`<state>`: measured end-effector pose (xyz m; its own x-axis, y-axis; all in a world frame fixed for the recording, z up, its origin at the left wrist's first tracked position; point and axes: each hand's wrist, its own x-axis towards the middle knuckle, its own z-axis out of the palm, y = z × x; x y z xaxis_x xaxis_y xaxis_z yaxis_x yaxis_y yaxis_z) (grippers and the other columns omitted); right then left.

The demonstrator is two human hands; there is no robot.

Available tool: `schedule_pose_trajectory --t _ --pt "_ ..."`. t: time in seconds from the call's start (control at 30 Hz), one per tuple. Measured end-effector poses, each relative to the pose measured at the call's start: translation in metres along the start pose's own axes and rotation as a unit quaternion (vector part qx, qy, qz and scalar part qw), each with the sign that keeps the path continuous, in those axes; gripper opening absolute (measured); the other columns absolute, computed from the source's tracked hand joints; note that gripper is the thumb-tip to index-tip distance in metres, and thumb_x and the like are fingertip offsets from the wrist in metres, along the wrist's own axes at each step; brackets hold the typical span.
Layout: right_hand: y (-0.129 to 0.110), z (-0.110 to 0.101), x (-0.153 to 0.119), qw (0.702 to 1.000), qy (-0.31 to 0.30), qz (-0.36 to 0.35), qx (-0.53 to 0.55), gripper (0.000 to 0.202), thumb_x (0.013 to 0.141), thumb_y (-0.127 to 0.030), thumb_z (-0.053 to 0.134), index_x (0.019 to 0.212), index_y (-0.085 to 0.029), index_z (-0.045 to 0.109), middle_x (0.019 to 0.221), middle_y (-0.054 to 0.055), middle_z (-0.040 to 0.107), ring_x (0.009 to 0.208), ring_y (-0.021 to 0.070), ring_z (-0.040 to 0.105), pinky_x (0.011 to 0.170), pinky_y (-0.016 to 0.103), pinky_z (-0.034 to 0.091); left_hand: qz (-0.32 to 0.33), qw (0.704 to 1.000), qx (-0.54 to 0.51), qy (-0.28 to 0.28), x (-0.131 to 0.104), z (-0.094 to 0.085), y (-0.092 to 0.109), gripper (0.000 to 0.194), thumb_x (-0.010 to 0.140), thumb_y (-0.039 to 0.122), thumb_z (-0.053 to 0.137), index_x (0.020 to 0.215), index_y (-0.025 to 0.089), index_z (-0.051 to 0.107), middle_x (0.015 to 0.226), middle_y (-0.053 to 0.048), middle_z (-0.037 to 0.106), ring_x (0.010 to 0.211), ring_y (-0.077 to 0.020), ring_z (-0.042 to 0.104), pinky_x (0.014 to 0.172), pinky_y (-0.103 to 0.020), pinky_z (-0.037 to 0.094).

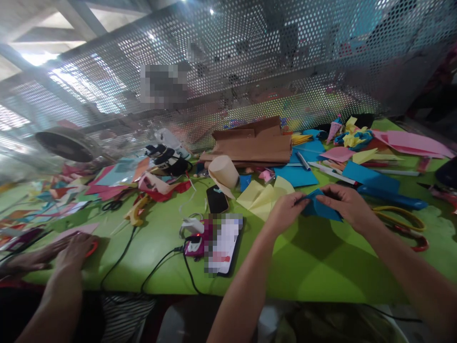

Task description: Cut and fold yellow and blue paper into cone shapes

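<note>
A small piece of blue paper (324,210), which looks folded, is held up just above the green table. My left hand (286,210) pinches its left edge between thumb and fingers. On its upper right side, my right hand (345,204) grips the same paper, fingers closed. Beside my left hand lie creased pale yellow sheets (262,197). A flat blue sheet (371,177) lies just beyond my right hand. Yellow-handled scissors (403,216) and a blue stapler-like tool (392,196) rest to its right.
A phone (223,245) lies by a purple power strip (200,238) with cords. A yellow glue gun (137,212) is farther left. Brown cardboard (252,145) and a paper roll (224,172) stand behind. Another person's hands (73,250) work at left. Perforated metal mesh (232,62) backs the table.
</note>
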<state>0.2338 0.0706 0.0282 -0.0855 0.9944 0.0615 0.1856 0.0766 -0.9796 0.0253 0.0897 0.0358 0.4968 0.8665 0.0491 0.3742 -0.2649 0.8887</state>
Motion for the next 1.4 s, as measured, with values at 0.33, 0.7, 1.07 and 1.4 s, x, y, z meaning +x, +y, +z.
schedule_pose_trajectory --t 0.33,0.7,1.07,1.4 --pt "0.003 -0.01 0.004 0.99 0.14 -0.025 -0.005 0.04 0.074 -0.061 0.081 0.072 -0.024 0.064 0.065 -0.004 0.051 0.062 0.0141 0.042 0.058 0.03 0.032 -0.054 0.988 -0.131 0.066 -0.004 -0.019 0.005 0.051 0.103 0.055 0.042 0.114 0.015 0.072 0.095 -0.008 0.075 0.077 -0.0158 0.073 0.063 -0.023 0.046" --pt "0.001 -0.007 0.001 0.99 0.128 -0.046 -0.036 0.036 0.079 -0.057 0.078 0.075 -0.025 0.063 0.069 -0.002 0.055 0.065 0.0163 0.048 0.059 0.031 0.038 -0.005 0.997 -0.015 0.081 -0.001 -0.013 0.001 0.024 0.097 0.035 0.06 0.096 0.015 0.072 0.092 -0.009 0.077 0.088 -0.0203 0.07 0.085 -0.032 0.054" --pt "-0.003 0.01 -0.008 0.987 0.022 -0.112 -0.112 0.03 0.087 -0.053 0.071 0.09 -0.023 0.074 0.085 0.005 0.074 0.078 0.023 0.065 0.071 0.035 0.05 0.032 0.997 -0.059 0.042 0.0 0.007 0.002 0.034 0.099 0.04 0.057 0.116 0.018 0.077 0.112 -0.007 0.079 0.103 -0.0241 0.07 0.091 -0.031 0.052" --pt "0.016 0.007 -0.003 0.989 0.031 -0.095 -0.113 0.035 0.084 -0.059 0.072 0.091 -0.025 0.071 0.083 0.005 0.073 0.074 0.0245 0.066 0.068 0.039 0.053 0.02 0.993 -0.056 0.1 0.003 0.01 -0.007 0.032 0.095 0.042 0.061 0.106 0.017 0.078 0.096 -0.005 0.077 0.088 -0.0202 0.066 0.077 -0.027 0.05"
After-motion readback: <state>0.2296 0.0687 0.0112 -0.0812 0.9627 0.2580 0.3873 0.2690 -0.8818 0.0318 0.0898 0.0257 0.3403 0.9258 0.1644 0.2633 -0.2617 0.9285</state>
